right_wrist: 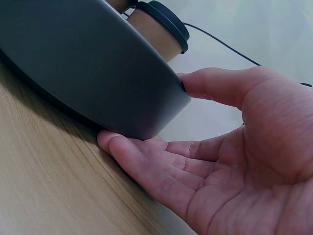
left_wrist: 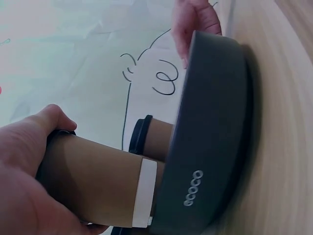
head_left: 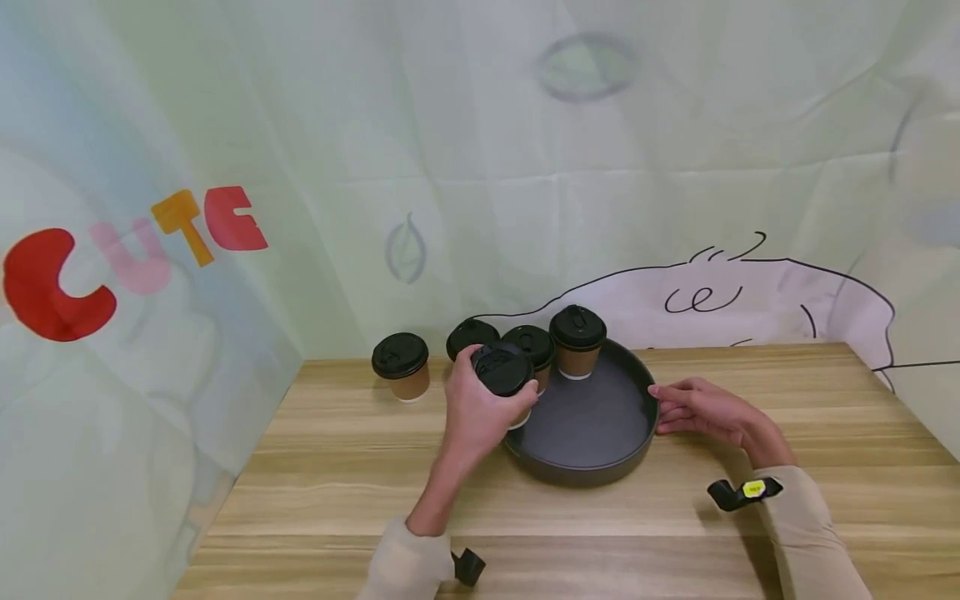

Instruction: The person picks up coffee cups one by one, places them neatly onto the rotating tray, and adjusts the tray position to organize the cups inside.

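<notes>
My left hand [head_left: 476,417] grips a brown paper coffee cup [left_wrist: 100,178] by its black lid [head_left: 504,369], thumb on one side and fingers on the other. The cup is over the left edge of a round dark grey tray [head_left: 592,429], its white base right at the rim in the left wrist view. Two more lidded cups stand inside the tray: one at the back [head_left: 577,337], another [head_left: 531,340] just behind the held cup. On the tray's right side, my right hand [head_left: 701,410] holds the wall, thumb at the rim and fingers low against the outside.
One lidded cup [head_left: 403,367] stands on the wooden table [head_left: 337,475] left of the tray. Another cup's lid [head_left: 472,335] shows behind the left hand, its body mostly hidden. A printed cloth backdrop [head_left: 480,167] hangs along the table's back edge.
</notes>
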Available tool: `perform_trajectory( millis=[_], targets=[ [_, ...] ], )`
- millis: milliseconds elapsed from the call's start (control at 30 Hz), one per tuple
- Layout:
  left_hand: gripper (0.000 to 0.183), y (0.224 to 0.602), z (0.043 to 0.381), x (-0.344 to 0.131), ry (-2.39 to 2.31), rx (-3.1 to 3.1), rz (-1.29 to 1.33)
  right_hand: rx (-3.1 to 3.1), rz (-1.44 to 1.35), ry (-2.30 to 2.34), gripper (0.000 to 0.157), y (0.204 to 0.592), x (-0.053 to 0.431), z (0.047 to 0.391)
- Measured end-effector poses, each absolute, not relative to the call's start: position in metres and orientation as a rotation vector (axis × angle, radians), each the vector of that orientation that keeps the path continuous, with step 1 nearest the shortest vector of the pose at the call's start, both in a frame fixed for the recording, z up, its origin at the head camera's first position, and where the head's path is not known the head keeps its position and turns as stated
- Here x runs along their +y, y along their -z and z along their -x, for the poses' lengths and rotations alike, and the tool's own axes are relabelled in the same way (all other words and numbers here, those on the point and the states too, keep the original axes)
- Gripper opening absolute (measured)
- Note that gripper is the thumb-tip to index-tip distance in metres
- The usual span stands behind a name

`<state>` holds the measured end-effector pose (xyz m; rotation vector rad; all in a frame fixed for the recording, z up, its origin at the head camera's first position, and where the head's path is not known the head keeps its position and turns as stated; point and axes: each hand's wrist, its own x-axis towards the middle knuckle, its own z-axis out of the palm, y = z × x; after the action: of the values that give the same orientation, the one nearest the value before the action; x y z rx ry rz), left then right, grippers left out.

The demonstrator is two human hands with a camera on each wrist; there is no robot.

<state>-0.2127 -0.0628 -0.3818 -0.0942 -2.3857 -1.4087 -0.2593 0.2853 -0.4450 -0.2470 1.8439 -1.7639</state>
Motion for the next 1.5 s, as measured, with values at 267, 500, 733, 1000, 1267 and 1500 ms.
perform_trajectory(
  millis=[267, 500, 733, 1000, 1267, 1500],
  targets=[
    [0.088, 0.386, 0.211, -0.051, 1.383, -2.392, 0.097, 1.84, 0.237, 1.763, 0.054, 0.444, 0.286, 0.259],
    [0.089, 0.392, 0.207, -0.039, 1.351, -2.428, 0.116, 1.852, 0.237, 1.763, 0.054, 0.444, 0.286, 0.258],
    [0.09, 0.401, 0.206, -0.034, 1.28, -2.479, 0.078, 1.849, 0.207, 1.769, 0.054, 0.444, 0.284, 0.259],
    [0.091, 0.412, 0.208, -0.03, 1.227, -2.531, 0.042, 1.845, 0.201, 1.768, 0.053, 0.447, 0.285, 0.261],
    [0.09, 0.415, 0.206, -0.031, 1.2, -2.571, 0.044, 1.852, 0.202, 1.769, 0.055, 0.446, 0.285, 0.261],
    [0.09, 0.414, 0.205, -0.032, 1.208, -2.619, 0.05, 1.846, 0.22, 1.769, 0.055, 0.446, 0.286, 0.26]
  ],
)
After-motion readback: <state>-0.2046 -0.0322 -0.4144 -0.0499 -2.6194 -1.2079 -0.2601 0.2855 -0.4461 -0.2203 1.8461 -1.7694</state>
